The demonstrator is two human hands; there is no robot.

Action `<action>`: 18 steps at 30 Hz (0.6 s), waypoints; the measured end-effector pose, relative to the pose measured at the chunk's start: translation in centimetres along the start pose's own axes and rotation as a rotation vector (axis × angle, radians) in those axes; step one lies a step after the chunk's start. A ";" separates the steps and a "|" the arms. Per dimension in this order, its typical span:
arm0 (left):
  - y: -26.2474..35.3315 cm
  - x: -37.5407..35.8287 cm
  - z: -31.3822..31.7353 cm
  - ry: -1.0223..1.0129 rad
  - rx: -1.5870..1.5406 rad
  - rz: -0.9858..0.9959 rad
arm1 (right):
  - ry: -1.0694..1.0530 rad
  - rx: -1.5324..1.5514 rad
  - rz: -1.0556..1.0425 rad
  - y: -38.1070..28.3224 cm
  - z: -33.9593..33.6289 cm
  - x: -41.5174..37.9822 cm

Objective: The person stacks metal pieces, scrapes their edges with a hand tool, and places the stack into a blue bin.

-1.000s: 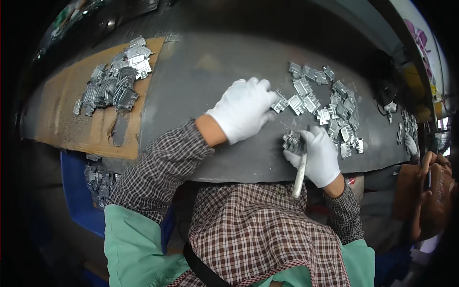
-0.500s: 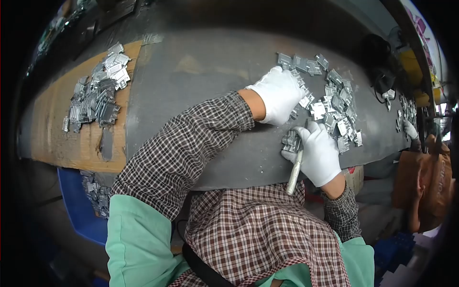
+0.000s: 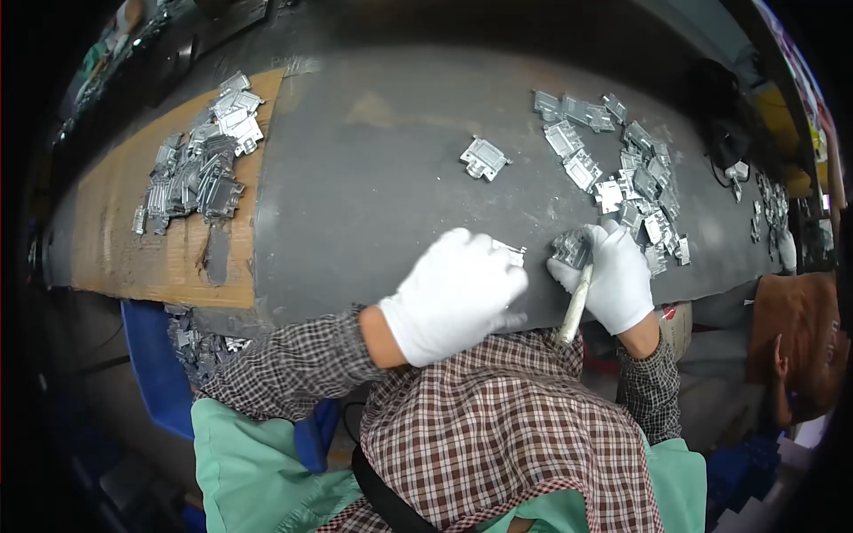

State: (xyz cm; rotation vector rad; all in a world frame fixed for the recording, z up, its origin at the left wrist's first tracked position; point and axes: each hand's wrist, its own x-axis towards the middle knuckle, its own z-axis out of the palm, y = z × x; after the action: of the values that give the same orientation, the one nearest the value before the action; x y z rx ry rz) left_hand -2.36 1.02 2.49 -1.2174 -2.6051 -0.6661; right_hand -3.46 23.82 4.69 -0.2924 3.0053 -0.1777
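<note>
While the left hand grips a part at the table edge (bare beyond), right fingers clamp a tool.

left hand gloved, fingers curled, right hand gripping

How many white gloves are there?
2 clear ones. The left hand wears one, holding a small metal part. The right hand wears another, gripping a tool handle. A co-worker's hand at the far right may wear a third.
</note>
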 end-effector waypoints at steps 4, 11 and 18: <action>-3.1 -1.3 -2.3 0.093 0.010 -0.165 | 0.135 0.135 -0.068 -1.4 -0.3 -1.3; -9.8 3.6 -2.3 -0.031 0.038 -0.282 | -0.028 -0.066 -0.267 -6.6 0.8 0.9; -8.0 6.1 0.5 -0.210 0.103 -0.215 | -0.013 0.130 -0.263 -3.9 1.4 0.1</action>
State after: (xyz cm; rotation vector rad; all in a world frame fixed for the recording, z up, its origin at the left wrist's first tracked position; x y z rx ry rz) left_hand -12.40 0.92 1.67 -1.0367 -2.9333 -0.4524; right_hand -2.65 19.82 3.84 -0.6711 2.9146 -0.3904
